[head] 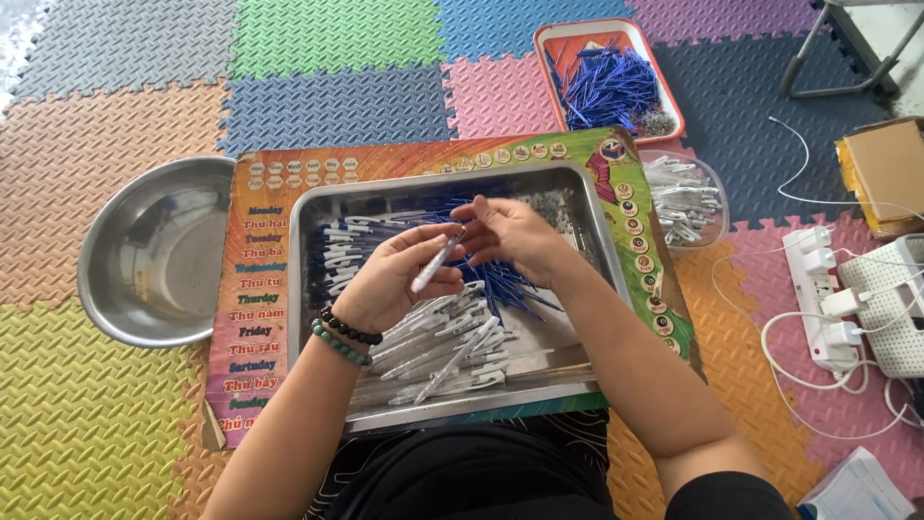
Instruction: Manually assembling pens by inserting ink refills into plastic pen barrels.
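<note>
Two hands work on a pen over a metal tray of pen parts, seen from the head camera.

The left hand (390, 284), with bead bracelets at the wrist, is closed around a white pen (436, 262) held slanting above the tray (462, 409). The right hand (515, 234) meets it at the pen's far tip, fingers pinched there, so both hands are together. Below them, white pens (443, 351) lie heaped in the near part of the tray and blue refills (500, 281) in the middle. The tray sits on a colourful board (252, 318) on the foam-mat floor (106, 414). A steel bowl (149, 252) stands to the left; a red tray of blue parts (608, 87) lies far right, a clear bowl of white parts (685, 200) near it.
</note>
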